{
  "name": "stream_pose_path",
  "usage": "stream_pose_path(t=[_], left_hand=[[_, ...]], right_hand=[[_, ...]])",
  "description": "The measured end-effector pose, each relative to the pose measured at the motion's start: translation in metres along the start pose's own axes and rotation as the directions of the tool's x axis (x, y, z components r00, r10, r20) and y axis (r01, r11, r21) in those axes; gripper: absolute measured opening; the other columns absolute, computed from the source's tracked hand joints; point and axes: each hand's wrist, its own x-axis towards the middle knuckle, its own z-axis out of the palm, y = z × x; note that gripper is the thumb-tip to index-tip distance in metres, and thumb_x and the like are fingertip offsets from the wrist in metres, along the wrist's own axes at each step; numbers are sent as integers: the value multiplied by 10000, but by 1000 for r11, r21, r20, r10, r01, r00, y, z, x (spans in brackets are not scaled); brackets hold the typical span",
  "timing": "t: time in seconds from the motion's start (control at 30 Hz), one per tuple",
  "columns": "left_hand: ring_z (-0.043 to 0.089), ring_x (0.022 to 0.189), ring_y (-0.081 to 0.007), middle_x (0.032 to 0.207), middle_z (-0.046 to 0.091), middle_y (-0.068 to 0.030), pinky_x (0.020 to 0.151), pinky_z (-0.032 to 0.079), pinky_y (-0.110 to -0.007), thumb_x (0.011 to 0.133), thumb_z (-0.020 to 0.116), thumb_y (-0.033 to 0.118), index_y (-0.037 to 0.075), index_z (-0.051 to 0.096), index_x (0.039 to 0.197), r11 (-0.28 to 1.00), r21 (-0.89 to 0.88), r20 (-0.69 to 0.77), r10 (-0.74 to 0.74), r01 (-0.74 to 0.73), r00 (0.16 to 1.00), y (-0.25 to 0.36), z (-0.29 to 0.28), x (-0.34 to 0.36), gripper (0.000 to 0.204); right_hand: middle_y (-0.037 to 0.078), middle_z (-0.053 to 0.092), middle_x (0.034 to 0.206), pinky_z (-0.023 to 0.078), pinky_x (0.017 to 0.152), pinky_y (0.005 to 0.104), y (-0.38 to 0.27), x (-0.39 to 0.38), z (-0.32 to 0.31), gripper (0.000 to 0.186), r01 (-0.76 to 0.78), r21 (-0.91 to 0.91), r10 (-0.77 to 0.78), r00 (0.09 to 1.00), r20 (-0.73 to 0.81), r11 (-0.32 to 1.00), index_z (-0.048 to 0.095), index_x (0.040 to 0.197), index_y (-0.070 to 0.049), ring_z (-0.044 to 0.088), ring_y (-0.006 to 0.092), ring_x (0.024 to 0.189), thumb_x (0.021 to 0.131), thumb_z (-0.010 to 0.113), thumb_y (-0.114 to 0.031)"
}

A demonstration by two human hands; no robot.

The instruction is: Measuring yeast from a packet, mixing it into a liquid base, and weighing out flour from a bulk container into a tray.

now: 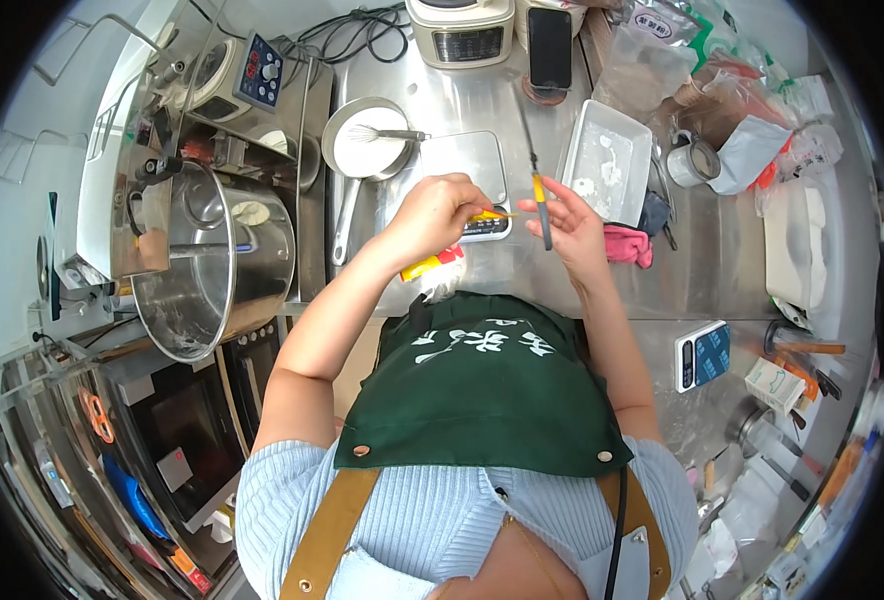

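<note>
Over the front of a kitchen scale [474, 165], my left hand [442, 212] pinches a yellow-and-red packet [422, 268]. One yellow corner sticks out past my fingertips; the rest hangs below my palm. My right hand [577, 230] holds what look like scissors [539, 195], seen edge-on, by their grey-and-yellow handles. Their dark blades point away from me, apart from the packet, and I cannot tell whether they are spread. Left of the scale sits a long-handled pan [340, 225] with white contents [367, 158] and a whisk [382, 133] resting in it.
A white tray [647, 155] with white residue stands right of the scale, beside a pink cloth [627, 245]. A phone [549, 48] leans at the back. On the left is a large steel pot [262, 270]. Bags [652, 70] crowd the back right; a second scale [702, 357] lies right.
</note>
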Motion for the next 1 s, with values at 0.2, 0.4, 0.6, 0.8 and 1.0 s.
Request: stream_pose_path(t=[0.2,0.4,0.6,0.8,1.0], left_hand=[[582,645,-186,724,599,-114,605,444,-288,714,565,6,5,615,828,998,-58,23,-25,27,999,-2,1,12,125],[460,563,-25,807,613,-27,518,383,-177,809,544,113,-6,573,985,735,-619,-157,-460,276,874,-28,15,-2,215],[410,481,-4,776,614,-30,418,315,-150,790,591,127,16,603,949,479,-842,-116,-611,248,783,-12,52,-8,195],[523,587,-47,729,614,-49,510,413,-174,772,609,104,-12,616,895,344,-931,-141,-644,120,752,-19,62,0,170],[548,614,-71,730,616,-61,541,442,-192,773,595,83,-32,624,846,399,-895,-124,-651,199,749,-32,52,-4,139]], right_hand=[[92,602,867,432,631,194,15,21,6,514,35,-119,-19,991,133,992,409,1163,34,556,96,738,700,631,18],[84,588,825,419,581,195,17,27,9,494,-32,100,55,971,-232,994,421,1124,54,543,100,664,686,644,10],[83,566,864,401,558,200,29,31,7,537,-82,281,193,897,-397,956,402,1128,58,540,113,667,669,666,-31],[92,559,893,433,593,209,30,24,18,519,-57,283,169,904,-392,957,393,1128,54,547,121,704,678,646,0],[63,567,776,434,596,196,24,18,8,475,4,115,43,915,-401,993,410,1112,47,538,97,672,701,643,-6]])
